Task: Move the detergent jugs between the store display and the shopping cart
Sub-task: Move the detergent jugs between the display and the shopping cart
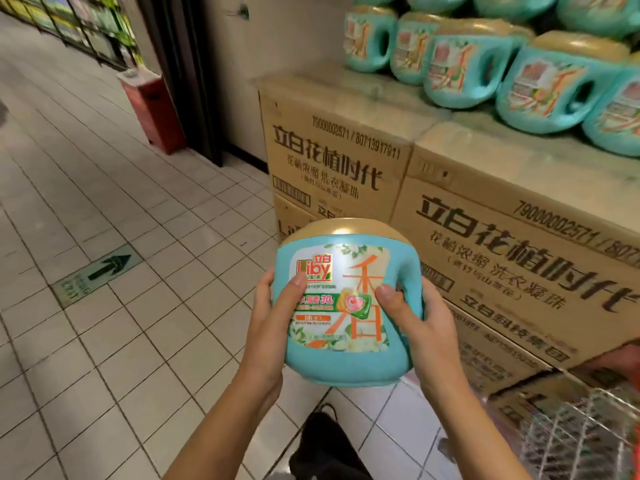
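Observation:
I hold a teal detergent jug with a gold lid and a flowered label upright in front of me, above the tiled floor. My left hand grips its left side, thumb across the label. My right hand grips the right side at the handle, thumb on the label. Several matching teal jugs stand in rows on the store display at the upper right. The wire shopping cart shows at the lower right corner, beside my right forearm.
The display rests on stacked cardboard cartons with black printed text. A red bin stands by a dark door frame at the back left. A green arrow sticker marks the white floor tiles. A dark bag lies near my feet.

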`<state>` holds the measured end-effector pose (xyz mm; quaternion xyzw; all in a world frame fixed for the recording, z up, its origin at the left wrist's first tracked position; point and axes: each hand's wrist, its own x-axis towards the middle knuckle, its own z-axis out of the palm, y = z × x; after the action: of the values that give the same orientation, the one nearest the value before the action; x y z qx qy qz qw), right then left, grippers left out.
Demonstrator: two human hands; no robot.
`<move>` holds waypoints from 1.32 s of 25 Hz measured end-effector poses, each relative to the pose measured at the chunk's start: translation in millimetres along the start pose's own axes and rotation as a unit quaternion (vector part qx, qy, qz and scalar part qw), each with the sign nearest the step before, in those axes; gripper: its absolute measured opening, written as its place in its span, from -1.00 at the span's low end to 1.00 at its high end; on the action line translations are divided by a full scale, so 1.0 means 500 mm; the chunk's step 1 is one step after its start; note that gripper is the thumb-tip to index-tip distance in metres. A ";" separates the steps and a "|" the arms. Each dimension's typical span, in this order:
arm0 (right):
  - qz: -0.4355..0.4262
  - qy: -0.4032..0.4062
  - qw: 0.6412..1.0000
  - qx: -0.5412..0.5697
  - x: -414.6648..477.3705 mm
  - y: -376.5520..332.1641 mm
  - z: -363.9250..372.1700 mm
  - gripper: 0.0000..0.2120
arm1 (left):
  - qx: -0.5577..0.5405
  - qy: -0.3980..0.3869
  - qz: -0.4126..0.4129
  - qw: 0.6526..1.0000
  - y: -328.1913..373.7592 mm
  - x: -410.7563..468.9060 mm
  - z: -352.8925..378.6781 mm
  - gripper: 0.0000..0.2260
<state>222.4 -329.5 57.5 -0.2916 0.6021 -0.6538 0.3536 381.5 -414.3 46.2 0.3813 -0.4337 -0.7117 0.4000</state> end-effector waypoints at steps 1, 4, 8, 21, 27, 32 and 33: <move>-0.008 0.002 1.000 0.003 0.041 -0.007 0.011 -0.38 | -0.003 0.000 0.004 1.000 0.015 0.042 0.005 -0.41; -0.040 0.002 0.999 0.011 0.183 -0.039 0.038 -0.42 | -0.005 -0.011 0.022 1.000 0.073 0.189 0.031 -0.44; -0.111 0.021 0.994 0.009 0.377 -0.120 0.061 -0.43 | 0.027 -0.056 0.091 0.994 0.177 0.391 0.095 -0.48; -0.205 0.087 0.969 -0.104 0.861 -0.193 0.091 -0.05 | 0.107 -0.277 0.181 0.938 0.319 0.980 0.217 0.11; -0.210 0.153 0.959 -0.112 1.011 -0.176 0.137 -0.17 | 0.148 -0.364 0.179 0.902 0.336 1.210 0.245 0.17; -0.208 0.240 0.936 -0.153 1.099 -0.161 0.136 -0.02 | 0.153 -0.390 0.188 0.888 0.327 1.328 0.279 0.16; -0.200 0.245 0.934 -0.167 1.113 -0.156 0.131 -0.01 | 0.157 -0.397 0.195 0.883 0.322 1.344 0.285 0.10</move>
<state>-56.1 -818.0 116.9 -0.2917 0.6998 -0.6521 0.0038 31.8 -1023.6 110.5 0.0325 -0.7282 -0.6333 0.2600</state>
